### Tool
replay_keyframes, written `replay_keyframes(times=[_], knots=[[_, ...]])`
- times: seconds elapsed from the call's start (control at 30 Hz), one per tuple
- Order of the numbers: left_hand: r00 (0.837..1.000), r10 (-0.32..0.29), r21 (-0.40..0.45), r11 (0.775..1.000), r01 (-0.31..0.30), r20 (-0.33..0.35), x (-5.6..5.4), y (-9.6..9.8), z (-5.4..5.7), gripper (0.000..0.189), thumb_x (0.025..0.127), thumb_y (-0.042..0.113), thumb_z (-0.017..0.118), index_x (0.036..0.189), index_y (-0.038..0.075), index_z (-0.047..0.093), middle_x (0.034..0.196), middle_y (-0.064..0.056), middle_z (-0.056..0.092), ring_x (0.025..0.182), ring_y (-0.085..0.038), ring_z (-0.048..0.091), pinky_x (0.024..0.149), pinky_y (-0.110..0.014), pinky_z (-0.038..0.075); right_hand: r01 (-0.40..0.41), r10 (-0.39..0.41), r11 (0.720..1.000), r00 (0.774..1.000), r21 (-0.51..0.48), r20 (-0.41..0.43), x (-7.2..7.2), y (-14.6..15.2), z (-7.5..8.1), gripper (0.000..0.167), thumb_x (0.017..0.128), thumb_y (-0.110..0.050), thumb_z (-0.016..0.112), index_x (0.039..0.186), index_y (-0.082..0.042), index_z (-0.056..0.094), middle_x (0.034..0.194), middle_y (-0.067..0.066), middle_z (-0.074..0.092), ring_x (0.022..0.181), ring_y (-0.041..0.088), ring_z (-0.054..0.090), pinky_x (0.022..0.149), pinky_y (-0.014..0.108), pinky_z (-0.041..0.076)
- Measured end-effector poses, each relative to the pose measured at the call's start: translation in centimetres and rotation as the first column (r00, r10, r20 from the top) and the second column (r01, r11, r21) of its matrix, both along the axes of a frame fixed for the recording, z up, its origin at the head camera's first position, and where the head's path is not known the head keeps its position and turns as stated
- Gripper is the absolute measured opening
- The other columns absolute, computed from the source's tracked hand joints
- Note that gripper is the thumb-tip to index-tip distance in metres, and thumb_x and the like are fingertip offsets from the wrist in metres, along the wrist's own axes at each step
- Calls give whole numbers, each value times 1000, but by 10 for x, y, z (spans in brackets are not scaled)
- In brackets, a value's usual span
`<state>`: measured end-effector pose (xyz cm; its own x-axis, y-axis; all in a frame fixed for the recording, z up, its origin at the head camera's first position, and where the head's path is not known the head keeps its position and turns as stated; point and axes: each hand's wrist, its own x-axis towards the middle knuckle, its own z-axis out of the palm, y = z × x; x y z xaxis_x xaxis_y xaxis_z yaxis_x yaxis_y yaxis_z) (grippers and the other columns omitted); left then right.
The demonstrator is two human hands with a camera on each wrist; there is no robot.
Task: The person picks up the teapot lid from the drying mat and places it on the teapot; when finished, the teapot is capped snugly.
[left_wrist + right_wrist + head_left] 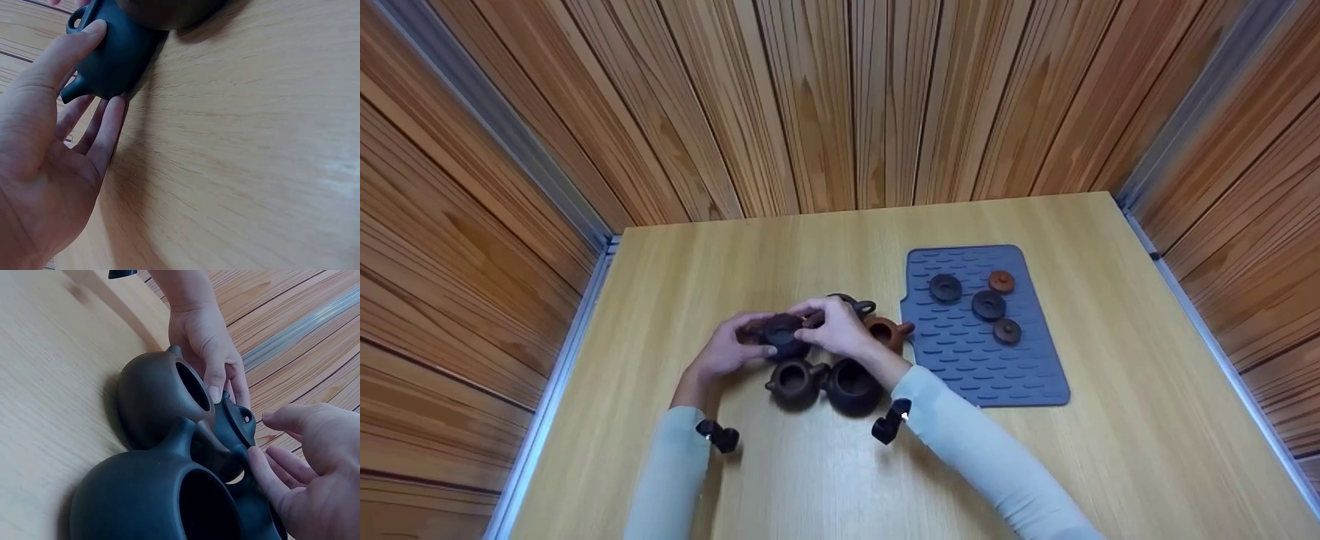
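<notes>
My left hand (725, 346) grips a dark teapot (121, 53), thumb on its upper side and fingers along its underside. Its lid (239, 419) has a looped knob and sits on top. My right hand (320, 461) reaches over from the other side, thumb and fingers spread apart around the knob, one fingertip right at the lid's edge. Close beside stand an uncovered dark brown teapot (795, 384) and a larger black teapot (853, 388), both with mouths facing up. A reddish-brown teapot (887, 330) shows behind my right forearm, and another dark teapot (847, 300) is partly hidden.
A grey ridged mat (952, 375) lies to the right of the teapots. On it are several loose lids, including a reddish one (1001, 282) and a dark one (988, 305). Wood-panelled walls (840, 105) border the table (697, 262) at the back and sides.
</notes>
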<state>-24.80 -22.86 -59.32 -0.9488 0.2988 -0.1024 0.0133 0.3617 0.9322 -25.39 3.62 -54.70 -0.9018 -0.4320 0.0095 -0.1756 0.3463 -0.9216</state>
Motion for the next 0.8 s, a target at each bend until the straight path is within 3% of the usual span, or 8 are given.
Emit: replay_keyframes(times=[0.1,0.17,0.33,0.6,0.7,0.8], knots=[[1000,1,8,1000,-1,-1,0,0,-1,59,96,1,85,153,4,67,159,-22,64,151,-40,56,134,-59,34,-13,13,1000,1000,0,-9,1,5,2,37,97,-4,84,134,-2,80,130,20,83,118,36,80,97,28,61],[1000,-4,21,1000,4,-5,-1,-1,-2,60,96,1,86,153,3,67,158,-23,65,150,-41,57,133,-57,35,-27,27,1000,1000,-10,-7,2,8,3,38,98,-3,83,135,0,79,130,22,82,121,40,79,104,37,63],[998,-14,26,1000,15,-58,-2,-3,-9,59,93,11,92,149,8,72,148,-16,73,138,-28,65,120,-39,44,-52,54,996,998,-66,27,1,19,4,40,100,2,79,139,7,74,134,30,78,126,47,76,115,59,58],[999,-12,27,1000,13,-34,0,-2,-5,60,94,7,89,151,6,70,150,-20,71,141,-31,63,124,-41,44,-12,14,999,999,-42,45,1,42,10,42,101,-2,80,142,1,74,134,28,79,124,42,77,109,39,62],[997,-21,12,1000,22,-71,-1,-4,-7,59,93,12,91,149,9,72,147,-15,73,136,-25,65,118,-34,44,4,-2,998,999,-58,36,-1,51,11,43,100,-2,81,142,1,74,133,29,79,124,44,77,110,44,63],[998,-22,15,1000,23,-64,-1,-5,-7,59,93,14,92,148,11,72,147,-14,72,136,-26,64,118,-35,44,12,-11,997,1000,-79,21,-3,60,11,44,99,-2,81,143,3,73,137,30,77,127,47,75,114,54,60]])
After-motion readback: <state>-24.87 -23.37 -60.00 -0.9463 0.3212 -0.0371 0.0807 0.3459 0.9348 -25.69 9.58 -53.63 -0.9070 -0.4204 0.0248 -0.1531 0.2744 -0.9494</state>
